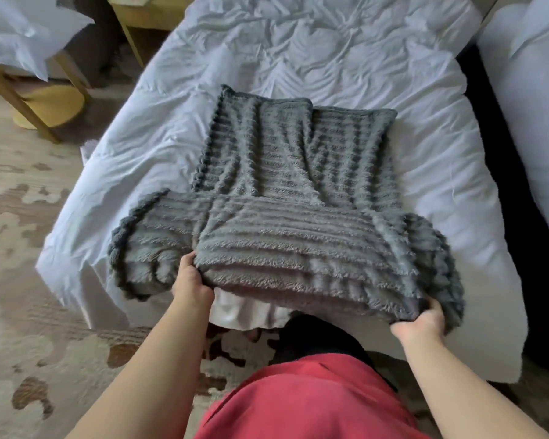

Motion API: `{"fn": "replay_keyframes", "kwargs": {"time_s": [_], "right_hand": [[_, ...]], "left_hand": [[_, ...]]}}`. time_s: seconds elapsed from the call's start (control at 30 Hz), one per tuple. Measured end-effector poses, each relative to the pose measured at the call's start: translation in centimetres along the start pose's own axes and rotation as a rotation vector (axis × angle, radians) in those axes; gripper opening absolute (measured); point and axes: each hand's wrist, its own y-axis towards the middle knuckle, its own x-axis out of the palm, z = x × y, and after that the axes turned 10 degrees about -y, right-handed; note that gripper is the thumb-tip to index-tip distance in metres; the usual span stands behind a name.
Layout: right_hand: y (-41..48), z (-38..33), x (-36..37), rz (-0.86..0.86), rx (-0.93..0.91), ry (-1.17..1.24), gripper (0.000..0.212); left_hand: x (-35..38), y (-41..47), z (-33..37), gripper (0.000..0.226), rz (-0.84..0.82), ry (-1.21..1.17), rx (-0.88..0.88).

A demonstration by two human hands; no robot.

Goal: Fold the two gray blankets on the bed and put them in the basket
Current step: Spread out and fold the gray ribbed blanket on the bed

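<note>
A gray ribbed fluffy blanket (292, 198) lies on the white bed (330, 52), its far part flat and its near part doubled over and lifted off the foot of the bed. My left hand (191, 280) grips the near edge of the blanket at its left side. My right hand (422, 321) grips the same near edge at its right corner. The cloth hangs in loose folds outside both hands. Only one blanket is plainly told apart; no basket is in view.
A wooden side table (38, 99) draped with white linen (19, 33) stands at the left on a patterned beige carpet (29, 248). Another white bed or mattress (533, 106) lies at the right across a dark gap. My red garment (298, 400) fills the bottom.
</note>
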Motion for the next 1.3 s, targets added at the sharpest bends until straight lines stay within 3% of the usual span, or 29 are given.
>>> {"fn": "replay_keyframes", "kwargs": {"time_s": [0.27, 0.47, 0.67, 0.8, 0.97, 1.17, 1.23, 1.3], "right_hand": [[-9.2, 2.1, -7.6, -0.083, -0.160, 0.024, 0.029], [-12.7, 7.4, -14.9, 0.021, -0.042, -0.005, 0.022], [-13.3, 9.1, -17.6, 0.078, 0.017, -0.002, 0.023], [-12.8, 7.9, -16.5, 0.035, -0.058, 0.018, 0.021], [-11.8, 4.4, -12.7, 0.104, -0.042, 0.004, 0.016], [-8.5, 0.0, -6.2, 0.130, -0.047, 0.079, 0.041], [-6.2, -1.6, -4.2, 0.076, -0.068, 0.057, 0.047], [-3.3, -3.3, -2.2, 0.020, -0.099, -0.075, 0.050]], "left_hand": [[-9.3, -6.8, 0.1, 0.028, 0.024, -0.002, 0.069], [-17.4, -9.4, -0.7, 0.049, 0.072, 0.080, 0.012], [-20.5, -10.5, -1.3, 0.048, 0.008, 0.118, -0.086], [-19.3, -10.2, -1.1, 0.042, -0.042, 0.112, -0.084], [-14.8, -9.4, -0.3, 0.037, -0.057, 0.090, 0.005], [-6.8, -6.4, 0.0, 0.040, -0.200, -0.008, 0.140], [-3.9, -4.6, -0.3, 0.037, -0.197, 0.100, 0.173], [-1.6, -2.6, -1.4, 0.030, -0.128, 0.388, 0.272]]}}
